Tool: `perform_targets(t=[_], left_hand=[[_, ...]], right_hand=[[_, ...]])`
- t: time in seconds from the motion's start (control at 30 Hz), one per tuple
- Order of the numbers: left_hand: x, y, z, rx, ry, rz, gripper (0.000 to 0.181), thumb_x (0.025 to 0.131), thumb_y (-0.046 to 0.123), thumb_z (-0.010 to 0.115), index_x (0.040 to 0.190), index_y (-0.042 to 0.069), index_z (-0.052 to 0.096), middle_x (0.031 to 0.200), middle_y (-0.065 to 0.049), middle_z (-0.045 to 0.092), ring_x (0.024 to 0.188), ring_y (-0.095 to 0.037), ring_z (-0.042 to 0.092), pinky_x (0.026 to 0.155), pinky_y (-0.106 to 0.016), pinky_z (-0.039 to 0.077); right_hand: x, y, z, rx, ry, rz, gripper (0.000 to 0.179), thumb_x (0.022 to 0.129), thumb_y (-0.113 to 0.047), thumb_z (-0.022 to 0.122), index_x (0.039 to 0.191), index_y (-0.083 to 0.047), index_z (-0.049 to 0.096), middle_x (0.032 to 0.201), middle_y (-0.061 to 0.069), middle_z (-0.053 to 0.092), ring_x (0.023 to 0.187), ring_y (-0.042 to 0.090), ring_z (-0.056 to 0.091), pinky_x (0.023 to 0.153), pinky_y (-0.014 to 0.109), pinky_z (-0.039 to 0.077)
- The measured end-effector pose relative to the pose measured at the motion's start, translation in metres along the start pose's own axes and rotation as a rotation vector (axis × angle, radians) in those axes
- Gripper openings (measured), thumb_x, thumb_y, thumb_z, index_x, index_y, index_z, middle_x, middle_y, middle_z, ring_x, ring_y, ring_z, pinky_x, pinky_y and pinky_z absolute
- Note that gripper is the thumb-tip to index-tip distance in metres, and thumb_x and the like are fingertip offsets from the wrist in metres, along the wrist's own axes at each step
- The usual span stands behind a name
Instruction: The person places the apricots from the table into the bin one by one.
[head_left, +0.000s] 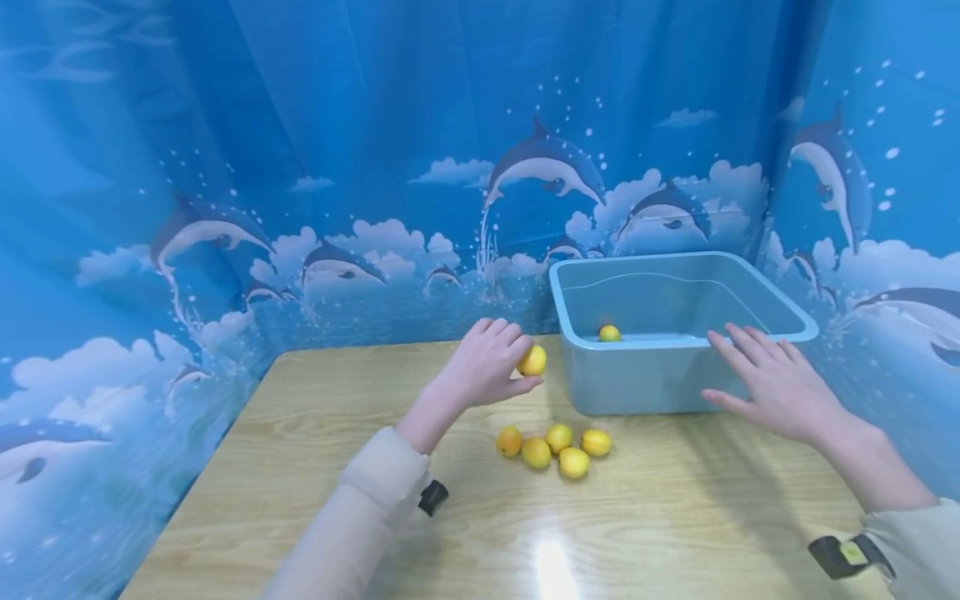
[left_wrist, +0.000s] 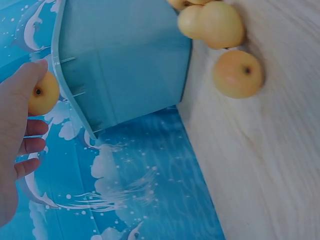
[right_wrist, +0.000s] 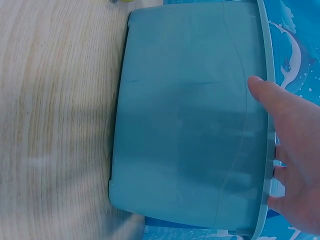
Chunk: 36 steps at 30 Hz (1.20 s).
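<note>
My left hand (head_left: 491, 364) holds a small yellow-orange fruit (head_left: 532, 361) above the table, left of the blue-grey plastic bin (head_left: 637, 379). In the left wrist view the held fruit (left_wrist: 44, 94) shows a dark spot at its end, with the thumb and fingers around it. Several similar fruits (head_left: 573, 463) lie in a loose cluster on the table before the bin. One more fruit (head_left: 610, 333) is inside the bin. My right hand (head_left: 783, 387) is spread at the bin's front right rim, holding nothing. Its thumb (right_wrist: 261, 89) overlaps the bin's outer wall in the right wrist view.
The bin stands at the back right of the light wood table (head_left: 337, 467). A blue curtain (head_left: 390, 125) printed with dolphins and clouds hangs behind and along both sides. Dark wrist devices (head_left: 836, 557) sit at both sleeves.
</note>
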<state>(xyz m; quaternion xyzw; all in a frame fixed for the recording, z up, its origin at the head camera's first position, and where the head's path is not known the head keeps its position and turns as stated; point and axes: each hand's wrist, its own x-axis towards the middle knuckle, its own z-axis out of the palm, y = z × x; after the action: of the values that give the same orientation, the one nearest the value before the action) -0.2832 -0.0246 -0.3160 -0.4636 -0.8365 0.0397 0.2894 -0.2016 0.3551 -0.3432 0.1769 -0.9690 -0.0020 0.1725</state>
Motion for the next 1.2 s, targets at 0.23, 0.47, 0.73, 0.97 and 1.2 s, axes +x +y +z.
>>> perform_targets(t=[0.23, 0.47, 0.73, 0.97, 1.2], left_hand=[[0.022, -0.003, -0.004, 0.015, 0.013, -0.037, 0.043, 0.084, 0.052, 0.058, 0.101, 0.013, 0.062, 0.086, 0.001, 0.055, 0.080, -0.017, 0.048, 0.077, -0.031, 0.040], [0.041, -0.003, -0.004, -0.004, 0.061, -0.055, 0.040, 0.083, 0.048, 0.062, 0.096, 0.011, 0.062, 0.085, -0.001, 0.056, 0.080, -0.019, 0.049, 0.075, -0.031, 0.040], [0.063, 0.000, -0.007, 0.021, -0.036, -0.102, 0.039, 0.086, 0.051, 0.055, 0.099, 0.015, 0.060, 0.086, 0.002, 0.053, 0.081, -0.016, 0.046, 0.075, -0.029, 0.037], [0.082, 0.005, -0.007, 0.014, -0.122, -0.111, 0.043, 0.086, 0.054, 0.054, 0.104, 0.015, 0.059, 0.089, 0.003, 0.050, 0.085, -0.016, 0.044, 0.077, -0.029, 0.034], [0.093, 0.011, -0.003, 0.042, -0.151, -0.085, 0.044, 0.086, 0.056, 0.052, 0.103, 0.016, 0.059, 0.089, 0.003, 0.050, 0.082, -0.015, 0.042, 0.073, -0.028, 0.033]], right_hand=[[0.000, -0.001, -0.002, 0.008, -0.010, 0.008, 0.085, 0.084, -0.048, 0.062, 0.145, -0.003, 0.024, 0.141, 0.029, 0.028, 0.125, 0.047, 0.027, 0.096, 0.062, 0.020], [0.000, -0.003, -0.003, 0.010, -0.018, 0.016, 0.084, 0.084, -0.048, 0.062, 0.144, -0.001, 0.026, 0.141, 0.029, 0.029, 0.125, 0.047, 0.027, 0.096, 0.062, 0.019], [0.000, -0.002, -0.003, 0.006, -0.017, 0.024, 0.084, 0.083, -0.047, 0.063, 0.143, -0.001, 0.028, 0.141, 0.029, 0.029, 0.125, 0.047, 0.027, 0.096, 0.062, 0.019], [-0.001, -0.001, -0.003, 0.008, -0.002, 0.024, 0.084, 0.083, -0.046, 0.063, 0.144, -0.002, 0.026, 0.140, 0.029, 0.029, 0.126, 0.047, 0.027, 0.096, 0.061, 0.019], [0.000, -0.003, -0.001, 0.012, 0.008, 0.015, 0.083, 0.083, -0.045, 0.064, 0.143, -0.001, 0.028, 0.140, 0.029, 0.030, 0.125, 0.047, 0.027, 0.096, 0.061, 0.020]])
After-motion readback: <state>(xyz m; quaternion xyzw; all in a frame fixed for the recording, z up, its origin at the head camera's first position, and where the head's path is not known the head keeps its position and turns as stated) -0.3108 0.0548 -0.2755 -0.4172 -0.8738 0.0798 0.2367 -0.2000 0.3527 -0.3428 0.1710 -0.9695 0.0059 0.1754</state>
